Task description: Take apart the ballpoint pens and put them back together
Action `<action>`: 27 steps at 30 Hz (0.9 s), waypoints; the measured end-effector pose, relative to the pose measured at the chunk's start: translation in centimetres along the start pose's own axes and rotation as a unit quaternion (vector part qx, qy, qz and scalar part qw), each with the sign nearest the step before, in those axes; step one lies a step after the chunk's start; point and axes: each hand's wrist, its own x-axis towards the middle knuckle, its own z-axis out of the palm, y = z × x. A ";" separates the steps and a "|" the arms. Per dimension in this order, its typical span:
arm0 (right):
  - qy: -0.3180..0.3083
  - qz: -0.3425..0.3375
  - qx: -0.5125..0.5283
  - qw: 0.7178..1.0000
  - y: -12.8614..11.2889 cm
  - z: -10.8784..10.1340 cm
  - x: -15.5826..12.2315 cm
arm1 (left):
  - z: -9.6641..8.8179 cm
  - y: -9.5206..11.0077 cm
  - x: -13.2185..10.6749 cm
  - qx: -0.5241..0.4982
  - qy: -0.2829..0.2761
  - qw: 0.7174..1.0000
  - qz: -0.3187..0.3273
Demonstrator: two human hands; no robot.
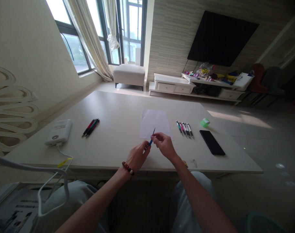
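Note:
Over the near edge of a sheet of paper (155, 121), both hands meet on a blue pen (150, 142). A thin dark rod, like a pen refill, sticks up from its far end. My left hand (138, 155) is closed round the lower part of the pen and wears a beaded bracelet. Pinched fingers of my right hand (164, 144) touch the pen just above. Fingertips partly hide where the rod meets the blue part. To the right of the paper lies a row of several pens (184, 129); further left is a bunch of several dark pens (90, 127).
A black phone (211, 142) lies on the white table (118, 113), with a green roll-like item (205, 122) behind it. At left sits a white power bank (59, 132) with a cable (62, 150). A small clear item (194, 162) rests near the front edge.

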 end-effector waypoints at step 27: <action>-0.029 0.084 -0.419 0.903 4.2 -2.5 0.5 | 1.9 -1.3 1.5 -0.183 0.098 0.977 -0.042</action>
